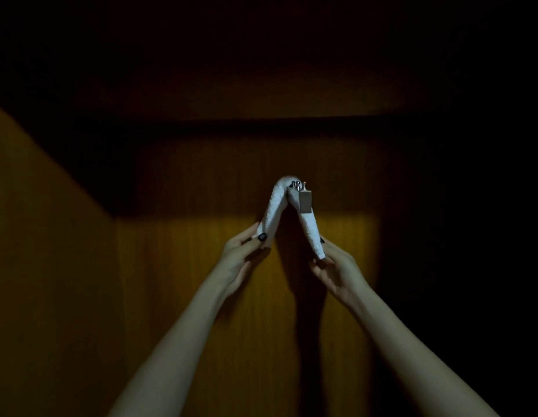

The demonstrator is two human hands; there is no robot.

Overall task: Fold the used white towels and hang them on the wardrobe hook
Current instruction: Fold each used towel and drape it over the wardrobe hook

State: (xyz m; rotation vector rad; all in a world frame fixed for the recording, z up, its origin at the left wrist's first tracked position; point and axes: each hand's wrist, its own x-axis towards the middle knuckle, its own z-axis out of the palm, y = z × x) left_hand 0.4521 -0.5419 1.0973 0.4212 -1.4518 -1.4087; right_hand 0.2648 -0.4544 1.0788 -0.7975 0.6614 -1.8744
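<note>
Left hand (pixel 246 251) pinches towel (pixel 273 212) left end; right hand (pixel 334 266) pinches right end. Towel draped over hook (pixel 305 201), inside dim wardrobe (pixel 186 266). Level both ends, centre fold on hook, then release gently together.

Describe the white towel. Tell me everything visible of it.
White, with a nubby terry-like surface, the towel is folded into a narrow thick strip. It lies draped over the metal hook in an inverted V, bend at the top beside the hook's small knobs. The left hand pinches the left leg's lower end, thumb on the front. The right hand holds the right leg's end; that leg passes behind the hook's square block.
</note>
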